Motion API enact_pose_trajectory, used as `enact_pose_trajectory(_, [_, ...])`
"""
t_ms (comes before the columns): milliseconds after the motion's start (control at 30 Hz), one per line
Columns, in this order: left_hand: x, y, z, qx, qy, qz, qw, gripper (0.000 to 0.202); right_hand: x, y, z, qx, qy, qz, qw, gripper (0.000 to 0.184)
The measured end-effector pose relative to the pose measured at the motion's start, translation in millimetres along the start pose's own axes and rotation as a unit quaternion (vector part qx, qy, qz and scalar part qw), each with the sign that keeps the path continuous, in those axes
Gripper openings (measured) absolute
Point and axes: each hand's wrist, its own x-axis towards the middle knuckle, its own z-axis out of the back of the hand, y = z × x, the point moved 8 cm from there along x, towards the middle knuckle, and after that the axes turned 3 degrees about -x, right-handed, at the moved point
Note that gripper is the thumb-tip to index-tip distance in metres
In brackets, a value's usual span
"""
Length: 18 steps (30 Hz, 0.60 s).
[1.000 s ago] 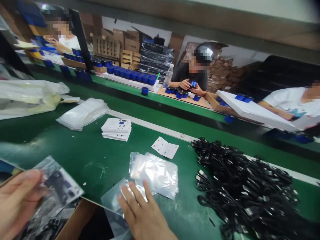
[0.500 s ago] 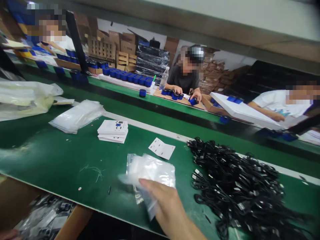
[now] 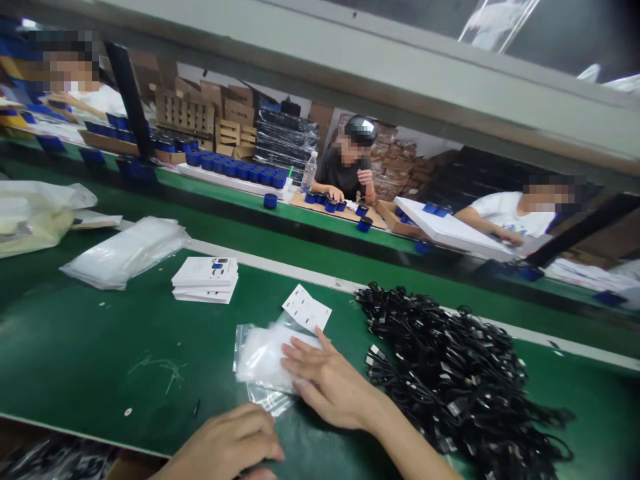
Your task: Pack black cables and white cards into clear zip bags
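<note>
My right hand (image 3: 333,383) lies with spread fingers on a small stack of clear zip bags (image 3: 265,357) on the green bench. Its fingertips reach near a folded white leaflet (image 3: 306,308), which sits just beyond the bags and partly overlaps them. At the near edge, my left hand (image 3: 227,443) hovers left of the bags, fingers loosely curled and a gap showing before the thumb; no object is visible in it. Right of my right hand spreads a large heap of black USB cables (image 3: 445,373). A pile of printed leaflets (image 3: 205,280) stands further left.
More clear bags (image 3: 127,253) and a yellowish plastic sack (image 3: 35,217) lie at left. A container of bagged items (image 3: 55,460) sits below the bench edge. Across the bench, several people handle blue-and-black round items (image 3: 240,170). A beam (image 3: 350,80) crosses overhead.
My right hand has gone from gripping a clear bag to lying open on the stack; that bag is no longer in it. My left hand has come in from the lower left.
</note>
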Motion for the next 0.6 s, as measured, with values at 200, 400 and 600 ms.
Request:
enact_pose_trajectory(200, [10, 37, -7.6, -0.215, -0.073, 0.080, 0.971, 0.025, -12, 1, 24, -0.094, -0.168, -0.011, 0.981, 0.039])
enact_pose_trajectory(400, [6, 63, -27.3, -0.639, -0.149, 0.189, 0.730, 0.065, -21, 46, 25, -0.271, -0.316, 0.146, 0.897, 0.029])
enact_pose_trajectory(600, [15, 60, -16.6, -0.631, -0.263, 0.222, 0.696, 0.061, -39, -13, 7, 0.067, -0.410, -0.085, 0.906, 0.046])
